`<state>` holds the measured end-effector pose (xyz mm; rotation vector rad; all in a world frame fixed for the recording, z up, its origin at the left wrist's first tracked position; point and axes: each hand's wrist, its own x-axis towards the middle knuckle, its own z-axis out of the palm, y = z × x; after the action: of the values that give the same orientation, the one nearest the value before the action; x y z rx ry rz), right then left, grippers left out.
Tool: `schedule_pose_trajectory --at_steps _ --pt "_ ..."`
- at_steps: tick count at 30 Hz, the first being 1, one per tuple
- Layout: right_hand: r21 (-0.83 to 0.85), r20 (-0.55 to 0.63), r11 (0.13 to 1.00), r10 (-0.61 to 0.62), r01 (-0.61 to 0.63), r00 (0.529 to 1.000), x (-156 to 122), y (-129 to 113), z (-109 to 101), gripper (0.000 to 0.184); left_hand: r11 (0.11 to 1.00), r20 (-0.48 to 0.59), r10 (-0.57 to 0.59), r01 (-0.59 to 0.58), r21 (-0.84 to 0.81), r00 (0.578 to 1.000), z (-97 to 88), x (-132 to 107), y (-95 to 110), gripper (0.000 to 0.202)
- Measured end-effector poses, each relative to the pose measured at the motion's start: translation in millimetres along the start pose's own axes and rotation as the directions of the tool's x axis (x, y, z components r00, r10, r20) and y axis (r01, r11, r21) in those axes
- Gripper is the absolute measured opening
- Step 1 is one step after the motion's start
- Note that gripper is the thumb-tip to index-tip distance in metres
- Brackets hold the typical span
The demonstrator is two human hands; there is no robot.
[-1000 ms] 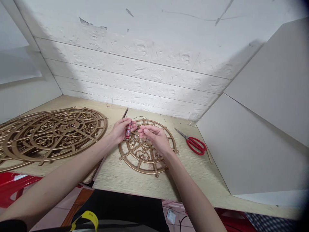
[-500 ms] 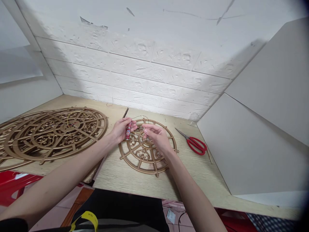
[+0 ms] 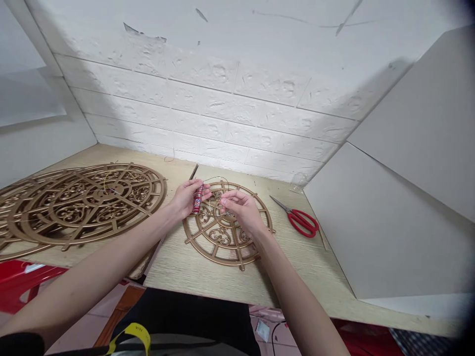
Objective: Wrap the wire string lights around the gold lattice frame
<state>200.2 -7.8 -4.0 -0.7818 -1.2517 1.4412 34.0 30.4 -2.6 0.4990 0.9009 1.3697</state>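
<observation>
Several gold lattices (image 3: 98, 200) overlap left of the grip, perhaps kept aside; another disc (image 3: 229, 218) lies flat beneath, scissors (image 3: 290, 213) rightward, probably for easy reach. The left hand (image 3: 183, 199) pinches a red tube (image 3: 197, 200); whether the right hand (image 3: 243, 210) pinches wire (image 3: 218, 177), I can't tell. One disc below, one scissors, one tube

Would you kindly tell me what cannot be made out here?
All in the head view:
- Fine lettering on the red printed cylinder in the left hand: too small.
- Whether the right hand pinches the thin dark wire: its end is too fine to follow.
- Part of the round golden openwork frame: covered by the right hand and forearm.
- Outermost of the overlapping golden frames: cut off by the left edge.
</observation>
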Motion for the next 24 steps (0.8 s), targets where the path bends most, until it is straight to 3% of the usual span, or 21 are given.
schedule_pose_trajectory --at_steps 8,12,16,19,24 --pt "-0.038 -0.032 0.999 -0.027 0.026 0.999 -0.4 -1.2 0.3 0.023 1.000 0.001 -0.004 0.004 -0.002 1.000 0.8 -0.8 1.2 0.013" --pt "-0.201 0.024 0.977 -0.071 0.074 0.997 -4.5 0.3 7.7 0.018 0.999 -0.007 -0.019 0.019 -0.026 1.000 1.6 -1.7 1.3 0.013" --pt "-0.438 0.146 0.861 -0.214 0.257 0.966 -9.3 8.2 19.5 0.004 0.998 -0.004 -0.041 0.041 -0.056 0.999 2.4 -3.7 -1.9 0.012" --pt "-0.582 0.198 0.730 -0.299 0.357 0.933 -11.4 13.3 25.1 0.006 0.994 -0.007 -0.062 0.061 -0.090 0.998 3.5 -6.1 -4.6 0.011" --pt "-0.597 0.217 0.709 -0.307 0.375 0.927 -11.8 16.6 27.0 0.008 0.989 -0.011 -0.091 0.089 -0.120 0.996 6.0 -9.5 -5.6 0.015"
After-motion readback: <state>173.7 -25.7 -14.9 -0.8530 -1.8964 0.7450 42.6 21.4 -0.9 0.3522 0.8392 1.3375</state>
